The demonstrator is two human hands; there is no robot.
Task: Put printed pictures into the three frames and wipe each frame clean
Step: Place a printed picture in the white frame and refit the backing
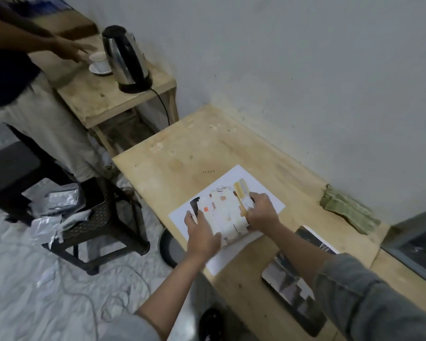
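Far left, another person point(17, 77) stands at a worn wooden side table point(113, 94), hand reaching toward a white cup on a saucer point(99, 63); shiny steel electric kettle with black lid and base point(126, 57) just beside the cup. Below that, a dark brown woven plastic stool point(101, 222) carries crumpled silvery plastic wrappers point(57, 205).

Centre: light plywood work table point(207, 148). On it lies a white printed sheet point(263, 190), and on top of the sheet sits a pale picture frame, blurred and whitish point(225, 212). My left hand point(202, 232) holds the frame's left edge, fingers curled round it, thumb on top. My right hand point(262, 212) grips the frame's right edge, fingers bent around it.

Right of that, under my right forearm, a dark-rimmed frame with a greyish print point(284, 284) lies flat on the table. Further right, a folded greenish cloth point(347, 210) sits against the grey wall point(305, 70).
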